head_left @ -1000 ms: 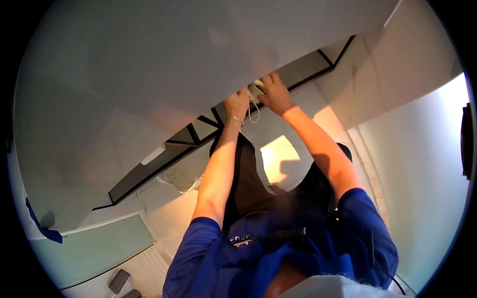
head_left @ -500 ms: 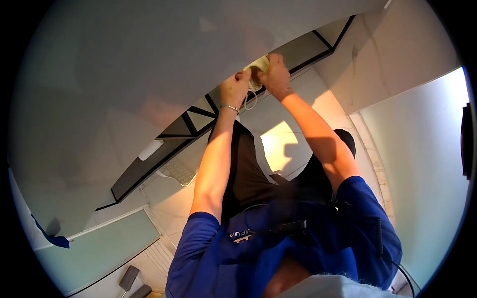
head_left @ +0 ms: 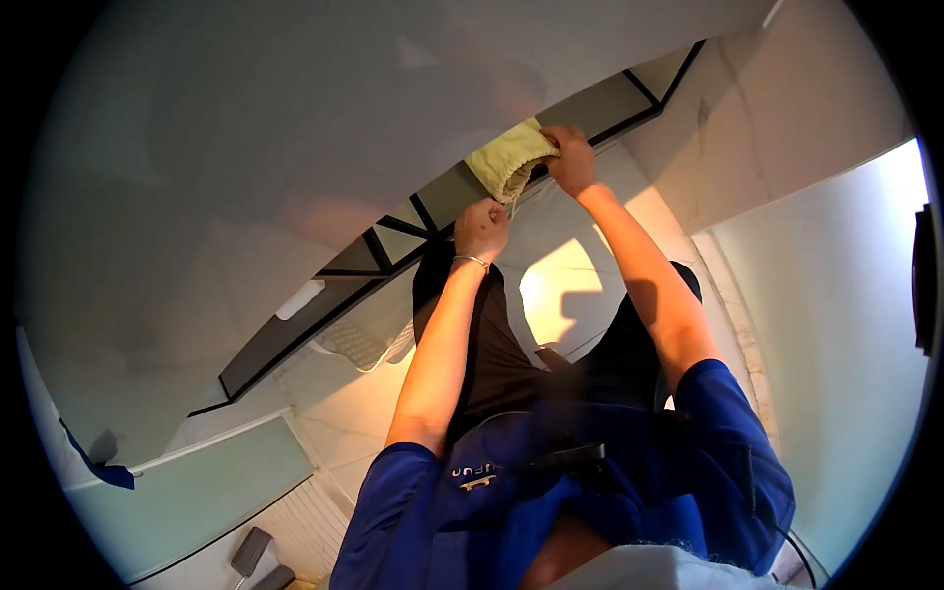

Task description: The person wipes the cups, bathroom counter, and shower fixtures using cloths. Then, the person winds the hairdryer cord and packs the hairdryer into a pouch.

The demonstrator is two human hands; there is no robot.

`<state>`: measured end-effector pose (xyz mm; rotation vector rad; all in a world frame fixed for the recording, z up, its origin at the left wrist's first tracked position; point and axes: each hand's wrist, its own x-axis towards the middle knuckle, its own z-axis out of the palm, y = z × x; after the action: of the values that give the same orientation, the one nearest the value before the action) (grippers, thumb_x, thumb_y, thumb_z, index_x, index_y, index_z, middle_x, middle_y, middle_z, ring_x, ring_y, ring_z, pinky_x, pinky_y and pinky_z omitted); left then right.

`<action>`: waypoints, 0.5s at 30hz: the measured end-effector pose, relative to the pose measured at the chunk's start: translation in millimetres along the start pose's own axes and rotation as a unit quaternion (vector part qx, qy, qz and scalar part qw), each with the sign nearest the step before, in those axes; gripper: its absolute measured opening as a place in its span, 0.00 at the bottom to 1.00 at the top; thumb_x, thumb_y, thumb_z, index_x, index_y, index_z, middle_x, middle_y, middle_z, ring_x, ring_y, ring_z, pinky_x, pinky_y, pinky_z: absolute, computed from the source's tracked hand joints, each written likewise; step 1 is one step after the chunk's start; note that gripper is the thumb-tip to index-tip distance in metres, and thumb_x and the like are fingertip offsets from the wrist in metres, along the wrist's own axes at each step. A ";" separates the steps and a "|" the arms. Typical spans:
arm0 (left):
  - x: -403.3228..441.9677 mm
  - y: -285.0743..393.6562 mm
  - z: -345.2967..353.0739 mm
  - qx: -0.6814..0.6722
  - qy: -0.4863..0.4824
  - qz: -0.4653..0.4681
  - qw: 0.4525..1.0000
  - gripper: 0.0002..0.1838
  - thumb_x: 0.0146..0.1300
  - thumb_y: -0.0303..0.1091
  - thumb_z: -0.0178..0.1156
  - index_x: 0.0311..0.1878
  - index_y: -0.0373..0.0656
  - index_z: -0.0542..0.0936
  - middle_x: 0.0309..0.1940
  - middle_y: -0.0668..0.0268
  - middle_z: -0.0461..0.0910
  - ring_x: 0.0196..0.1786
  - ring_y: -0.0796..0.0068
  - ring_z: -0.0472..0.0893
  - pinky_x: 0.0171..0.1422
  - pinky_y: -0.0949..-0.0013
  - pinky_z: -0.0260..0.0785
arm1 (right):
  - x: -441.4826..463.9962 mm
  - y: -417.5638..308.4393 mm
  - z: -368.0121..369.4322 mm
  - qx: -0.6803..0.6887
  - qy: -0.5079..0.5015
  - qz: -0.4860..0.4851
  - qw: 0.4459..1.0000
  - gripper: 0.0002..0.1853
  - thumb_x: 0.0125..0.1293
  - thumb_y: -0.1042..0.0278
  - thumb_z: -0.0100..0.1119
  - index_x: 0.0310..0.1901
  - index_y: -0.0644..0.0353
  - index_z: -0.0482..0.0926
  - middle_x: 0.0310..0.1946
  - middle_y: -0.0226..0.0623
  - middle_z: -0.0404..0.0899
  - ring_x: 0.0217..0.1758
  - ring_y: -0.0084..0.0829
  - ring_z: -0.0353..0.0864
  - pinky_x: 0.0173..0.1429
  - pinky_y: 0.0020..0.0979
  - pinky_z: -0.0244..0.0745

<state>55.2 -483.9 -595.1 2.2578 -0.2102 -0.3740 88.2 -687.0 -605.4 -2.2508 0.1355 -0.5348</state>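
A pale yellow drawstring pouch (head_left: 508, 152) lies partly under the edge of the large grey surface, its gathered mouth facing me. My right hand (head_left: 570, 160) grips the right side of that mouth, with the fingertips partly hidden. At the lower left corner of the mouth is my left hand (head_left: 482, 231), its fingers curled closed against the fabric. A pale cord (head_left: 514, 207) hangs from the pouch beside the left fingers. What the pouch contains cannot be made out.
The large grey surface (head_left: 246, 177) fills the upper left. Beneath its edge runs a black-framed shelf (head_left: 295, 339) with a white object (head_left: 300, 299) on it. A white perforated item (head_left: 359, 342) is near the floor. Frosted panels stand right and lower left.
More of the yellow pouch now shows, and its mouth has widened. My hands have moved apart and slightly toward me, the right hand shifting rightward.
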 end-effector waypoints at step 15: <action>-3.1 22.9 63.6 -0.407 0.065 -0.252 0.875 0.12 0.66 0.36 0.58 0.48 0.39 0.74 0.43 0.62 0.80 0.44 0.76 0.76 0.54 0.69 0.67 | 13.2 17.1 -57.2 -0.083 -0.277 0.127 0.949 0.13 0.58 0.66 0.61 0.43 0.62 0.80 0.42 0.45 0.82 0.44 0.42 0.82 0.46 0.38 0.75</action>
<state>30.4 -543.0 -616.7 1.4497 0.5370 -0.4671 77.4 -741.5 -579.8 -2.4099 0.1841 0.2622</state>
